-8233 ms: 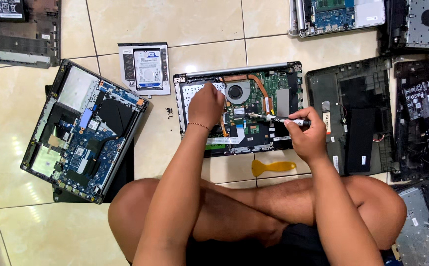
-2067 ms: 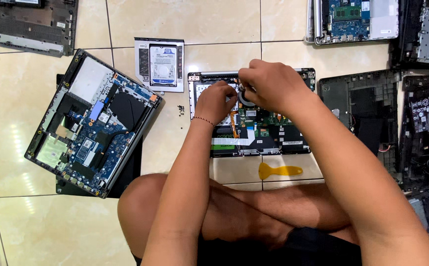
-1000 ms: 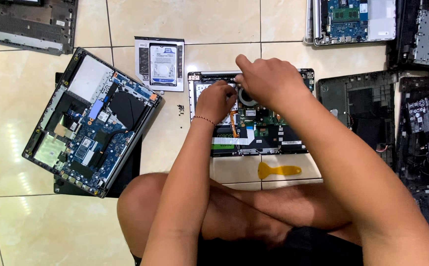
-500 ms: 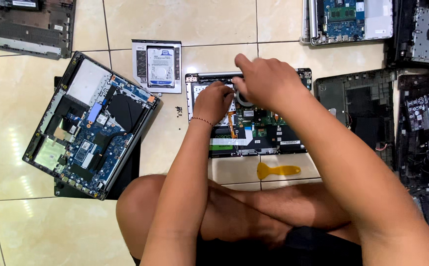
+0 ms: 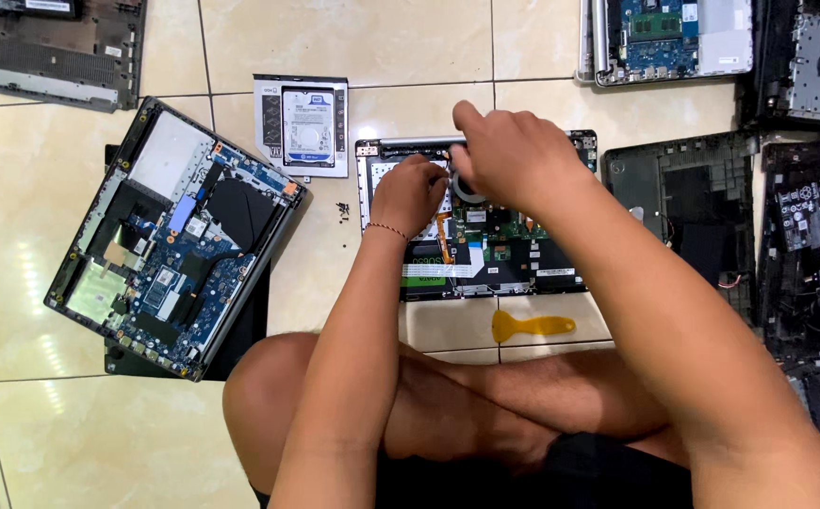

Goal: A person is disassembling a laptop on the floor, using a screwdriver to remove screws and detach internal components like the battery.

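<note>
An opened laptop (image 5: 485,254), bottom cover off and board exposed, was seen lying flat on the tiled floor (image 5: 382,42), just in front of the crossed legs. Both hands were placed over its upper half. The left hand (image 5: 410,193) was curled, fingertips pressed down on the laptop's upper left area, a thin bracelet (image 5: 386,228) worn at the wrist. The right hand (image 5: 514,160) was closed loosely over the round fan area near the laptop's top edge, index finger stretched toward the top rim; whether anything was gripped under it cannot be told.

Just left of the laptop a small cluster of dark screws (image 5: 342,209) was seen on the floor. Up and left of the laptop, a hard drive in a silver caddy (image 5: 303,125) lay flat. Further left, a second opened laptop (image 5: 174,236) with a blue board was seen tilted on a dark cover. Just below the laptop, a yellow plastic pry tool (image 5: 533,327) lay on the tile. Right of the laptop, a black laptop shell (image 5: 683,212) lay close, more stripped parts beyond it.
</note>
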